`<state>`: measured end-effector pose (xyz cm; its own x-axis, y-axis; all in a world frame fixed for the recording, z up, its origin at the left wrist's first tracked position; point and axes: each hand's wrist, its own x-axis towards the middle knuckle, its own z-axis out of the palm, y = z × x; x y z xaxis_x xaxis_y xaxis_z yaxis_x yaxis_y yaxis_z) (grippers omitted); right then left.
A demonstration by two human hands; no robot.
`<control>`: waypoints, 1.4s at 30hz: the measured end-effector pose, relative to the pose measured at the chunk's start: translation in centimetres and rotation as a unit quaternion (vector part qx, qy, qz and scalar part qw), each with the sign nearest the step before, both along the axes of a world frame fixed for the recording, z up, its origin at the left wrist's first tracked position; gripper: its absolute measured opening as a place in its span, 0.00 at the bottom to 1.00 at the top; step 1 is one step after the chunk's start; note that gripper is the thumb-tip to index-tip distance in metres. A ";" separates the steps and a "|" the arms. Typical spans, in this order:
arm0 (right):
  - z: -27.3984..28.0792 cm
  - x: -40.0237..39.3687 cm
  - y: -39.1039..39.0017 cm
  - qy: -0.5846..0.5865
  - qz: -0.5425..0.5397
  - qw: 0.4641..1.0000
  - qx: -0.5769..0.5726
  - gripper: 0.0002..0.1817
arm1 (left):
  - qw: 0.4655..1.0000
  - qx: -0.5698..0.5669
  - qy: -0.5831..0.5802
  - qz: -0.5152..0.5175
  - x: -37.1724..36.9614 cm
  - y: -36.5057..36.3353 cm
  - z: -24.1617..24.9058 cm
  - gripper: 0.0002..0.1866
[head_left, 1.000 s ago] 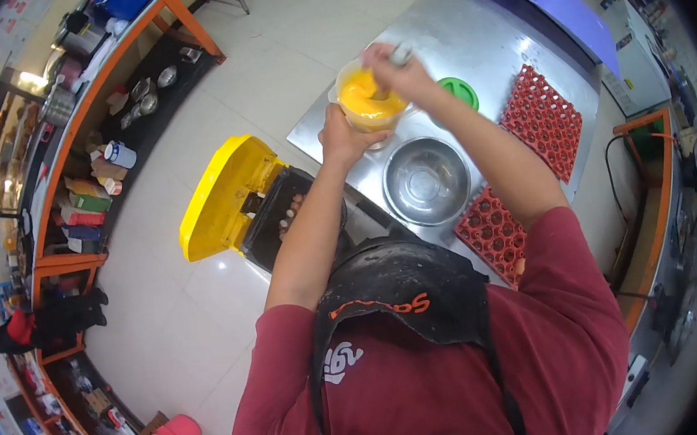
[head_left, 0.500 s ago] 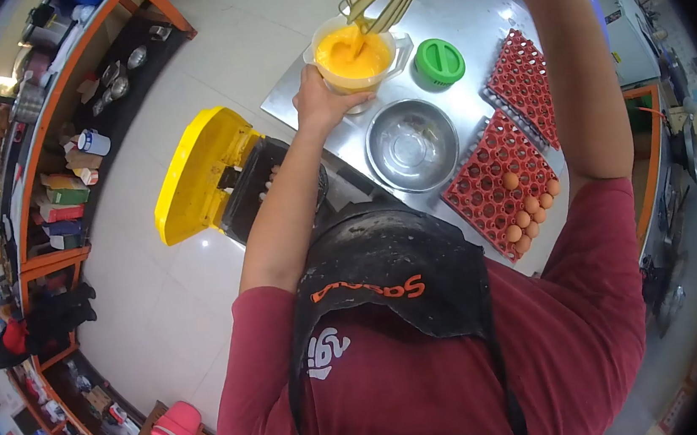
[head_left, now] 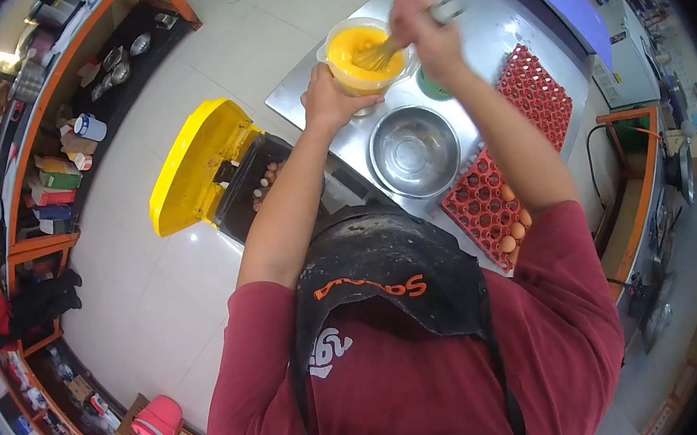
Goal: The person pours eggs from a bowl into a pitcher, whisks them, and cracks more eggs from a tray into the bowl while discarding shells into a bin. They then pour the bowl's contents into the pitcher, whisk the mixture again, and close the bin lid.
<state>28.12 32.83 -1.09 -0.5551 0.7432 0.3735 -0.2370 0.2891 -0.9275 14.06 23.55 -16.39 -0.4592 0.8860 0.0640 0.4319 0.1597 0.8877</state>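
My left hand [head_left: 329, 100] is wrapped round the side of a clear plastic jug [head_left: 351, 83] holding yellow-orange liquid. Above it, my right hand [head_left: 424, 29] is closed on the handle of a whisk [head_left: 380, 53], whose wires dip into the liquid. The right hand is blurred by motion. Just below the jug, a steel bowl [head_left: 415, 151] stands on the metal table [head_left: 479, 0]. A green lid [head_left: 433, 85] is partly hidden behind my right forearm. Red egg trays [head_left: 476, 204] lie to the right, with several brown eggs [head_left: 507, 243] in the nearer one.
A bin with a raised yellow lid [head_left: 191, 170] stands left of the table, with eggshells [head_left: 267, 182] inside. Orange-framed shelves [head_left: 45, 242] with boxes and pans line the left side. A pink object [head_left: 158, 423] is at the lower left. A white appliance [head_left: 628, 61] stands at the right.
My right hand has come down from the top edge, bringing the whisk from above the jug into the liquid. My right forearm now covers part of the egg trays and green lid.
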 end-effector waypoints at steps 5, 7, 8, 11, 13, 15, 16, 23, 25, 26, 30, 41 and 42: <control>-1.0 -2.6 -1.0 -0.075 0.043 0.995 -0.047 0.15 | 1.000 -0.006 -0.002 0.002 0.1 -0.1 0.2 0.54; 2.7 -2.6 0.0 -0.001 -0.014 0.999 -0.042 0.14 | 1.000 -0.005 -0.004 0.003 0.0 -0.1 0.2 0.54; 5.2 -1.9 0.5 0.070 0.019 0.997 -0.024 0.12 | 1.000 -0.003 -0.008 0.004 0.0 -0.1 0.2 0.54; 6.9 0.2 3.2 0.140 0.030 0.990 -0.003 0.12 | 1.000 0.017 0.005 0.012 -0.8 0.1 -0.7 0.54; 2.2 -0.1 3.3 0.122 0.016 0.992 -0.011 0.07 | 0.999 0.029 0.016 0.005 -0.6 0.3 -1.5 0.54; -3.8 -1.9 1.0 -0.041 -0.019 0.999 0.015 0.06 | 1.000 0.014 0.018 -0.001 0.0 0.2 -1.1 0.53; -4.9 -2.1 -0.1 -0.150 0.022 0.987 0.054 0.07 | 1.000 -0.008 0.017 0.002 0.0 -0.2 -0.6 0.53; 3.4 -0.7 3.7 0.096 -0.016 0.993 -0.064 0.09 | 0.999 -0.005 0.038 0.018 0.3 -0.6 1.2 0.52; -1.9 -1.7 1.5 0.018 -0.088 0.991 -0.095 0.11 | 0.998 -0.029 0.045 0.014 -0.2 0.2 0.5 0.52; -3.9 -2.0 1.4 -0.047 -0.051 0.996 -0.050 0.11 | 0.998 -0.046 0.046 0.006 0.1 0.0 0.0 0.53; 1.4 -2.7 1.2 0.037 -0.028 0.998 -0.031 0.14 | 0.998 0.031 0.052 -0.009 -0.4 -0.1 -0.1 0.53; 0.2 -2.1 2.6 -0.055 0.014 0.998 -0.013 0.11 | 0.999 0.007 0.052 0.005 0.3 -0.9 0.6 0.54; 3.0 -1.2 4.5 0.004 0.032 0.999 -0.031 0.11 | 0.999 0.017 0.047 0.003 0.3 -0.6 0.4 0.54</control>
